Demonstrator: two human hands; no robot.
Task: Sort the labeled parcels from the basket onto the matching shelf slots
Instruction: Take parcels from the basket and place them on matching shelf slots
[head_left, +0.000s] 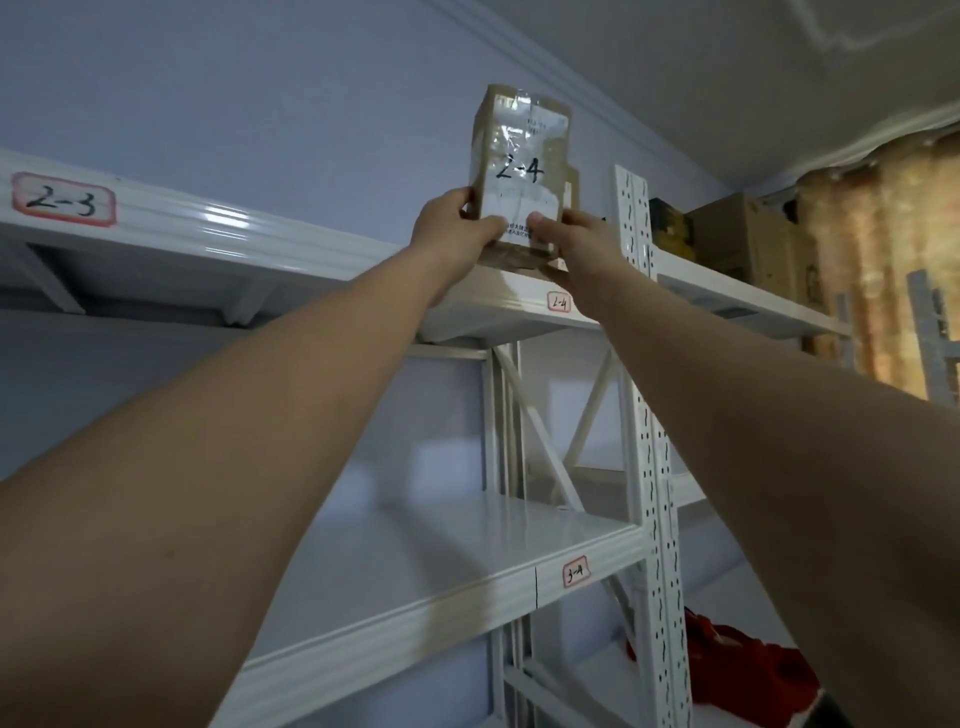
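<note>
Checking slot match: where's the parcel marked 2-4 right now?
Head view, upper centre: the tape-wrapped brown cardboard parcel marked 2-4 stands upright at the top white shelf's front edge, above the 2-4 slot label, gripped by both hands.

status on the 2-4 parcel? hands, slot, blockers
Left hand and right hand: both grip the 2-4 parcel at its lower end. Parcel upright on top shelf, above the 2-4 slot label. No blockers seen.

1. White steel rack (524, 566) fills the view, seen from below; perforated upright (655, 519) at its right end.
2. Pale blue-grey wall (234, 93) behind the rack.
3. White ceiling (727, 62) above it, cornice along the join.
4. Right of the rack: orange-brown curtain (893, 249), probably backlit by a window.
</note>
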